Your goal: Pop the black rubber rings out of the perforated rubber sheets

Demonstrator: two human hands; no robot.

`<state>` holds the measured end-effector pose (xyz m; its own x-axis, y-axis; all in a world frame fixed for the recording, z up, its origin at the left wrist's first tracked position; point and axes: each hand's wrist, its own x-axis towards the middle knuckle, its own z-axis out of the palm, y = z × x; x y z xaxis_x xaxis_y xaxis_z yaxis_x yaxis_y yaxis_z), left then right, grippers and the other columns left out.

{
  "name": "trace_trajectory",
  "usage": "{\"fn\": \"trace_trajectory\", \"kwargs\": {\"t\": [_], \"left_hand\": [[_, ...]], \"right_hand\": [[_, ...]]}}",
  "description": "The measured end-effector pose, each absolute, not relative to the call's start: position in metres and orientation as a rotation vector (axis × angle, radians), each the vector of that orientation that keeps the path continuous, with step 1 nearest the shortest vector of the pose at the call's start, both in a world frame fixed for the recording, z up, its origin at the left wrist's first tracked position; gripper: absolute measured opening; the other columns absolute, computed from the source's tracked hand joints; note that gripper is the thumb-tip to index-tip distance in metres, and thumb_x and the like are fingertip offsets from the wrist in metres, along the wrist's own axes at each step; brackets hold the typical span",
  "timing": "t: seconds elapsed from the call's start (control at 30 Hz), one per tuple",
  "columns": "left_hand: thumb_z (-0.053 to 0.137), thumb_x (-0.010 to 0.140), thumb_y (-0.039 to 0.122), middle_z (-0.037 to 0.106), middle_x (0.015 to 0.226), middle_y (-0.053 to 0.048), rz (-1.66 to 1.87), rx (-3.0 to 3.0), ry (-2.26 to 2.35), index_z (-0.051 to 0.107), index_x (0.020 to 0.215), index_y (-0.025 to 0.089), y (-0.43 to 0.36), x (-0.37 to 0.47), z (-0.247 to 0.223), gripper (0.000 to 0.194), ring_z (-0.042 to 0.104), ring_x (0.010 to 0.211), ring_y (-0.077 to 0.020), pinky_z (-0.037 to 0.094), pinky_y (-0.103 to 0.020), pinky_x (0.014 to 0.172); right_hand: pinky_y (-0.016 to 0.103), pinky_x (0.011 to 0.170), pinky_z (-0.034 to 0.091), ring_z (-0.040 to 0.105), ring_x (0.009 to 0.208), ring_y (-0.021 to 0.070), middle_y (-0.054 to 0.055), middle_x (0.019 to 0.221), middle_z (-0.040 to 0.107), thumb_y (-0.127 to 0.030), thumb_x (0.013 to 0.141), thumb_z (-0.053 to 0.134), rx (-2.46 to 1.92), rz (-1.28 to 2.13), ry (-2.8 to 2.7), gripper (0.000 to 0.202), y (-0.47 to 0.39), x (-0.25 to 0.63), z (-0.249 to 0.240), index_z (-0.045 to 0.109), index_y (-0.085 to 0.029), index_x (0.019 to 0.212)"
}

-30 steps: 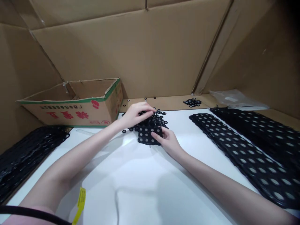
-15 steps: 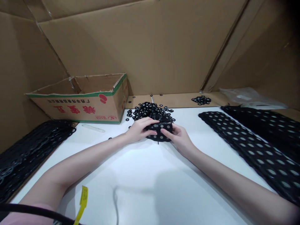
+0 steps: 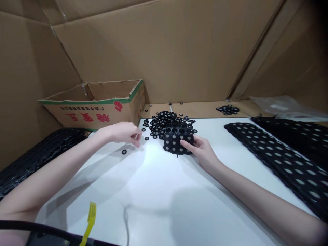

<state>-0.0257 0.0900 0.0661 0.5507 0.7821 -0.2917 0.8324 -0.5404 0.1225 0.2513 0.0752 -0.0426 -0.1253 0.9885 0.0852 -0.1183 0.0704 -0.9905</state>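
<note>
My right hand (image 3: 205, 152) grips the right side of a black sheet with pale round dots (image 3: 178, 142), folded or rolled into a small block. Its thumb lies on the front face; the other fingers are mostly hidden behind. A row of round openings shows along the block's top. Behind it lies a heap of small black rings with pale centres (image 3: 164, 119). My left hand (image 3: 125, 132) hovers over the white table to the left of the block, apart from it. Its fingers are loosely bent, with nothing visible in them. One loose ring (image 3: 124, 152) lies below that hand.
A cardboard box (image 3: 89, 114) with red lettering stands at the back left. Dark stacked material (image 3: 38, 155) lies on the left. Dotted black strips (image 3: 276, 160) lie on the right, with a clear plastic bag (image 3: 287, 106) behind. A smaller ring pile (image 3: 228, 109) sits at the back.
My left hand has let go of the folded dotted sheet and moved left, toward the cardboard box. My right hand still holds the sheet, whose top openings now show.
</note>
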Motion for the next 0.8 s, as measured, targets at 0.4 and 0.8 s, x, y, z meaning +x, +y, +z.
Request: {"fn": "trace_trajectory", "kwargs": {"t": [0.4, 0.8], "left_hand": [[0.073, 0.061, 0.019, 0.058, 0.075, 0.003, -0.457, 2.260, 1.265, 0.061, 0.085, 0.022, 0.074, -0.040, 0.055, 0.027, 0.051, 0.065, -0.0129, 0.031, -0.019, 0.053], [0.052, 0.088, 0.025, 0.060, 0.103, -0.007, 0.567, 2.632, 1.332, 0.066, 0.094, 0.017, 0.091, 0.005, 0.036, 0.017, 0.059, 0.090, -0.0181, 0.044, -0.027, 0.081]], "right_hand": [[0.037, 0.073, 0.054, 0.064, 0.082, 0.0223, 0.006, 0.087, 0.070, -0.044, 0.064, 0.076, -0.972, 1.280, -1.263, 0.035, 0.078, 0.252, -0.048, 0.065, -0.017, 0.084], [0.036, 0.075, 0.053, 0.064, 0.080, 0.0215, 0.006, 0.086, 0.070, -0.045, 0.060, 0.079, -0.965, 1.288, -1.239, 0.039, 0.079, 0.252, -0.048, 0.065, -0.016, 0.082]]}}
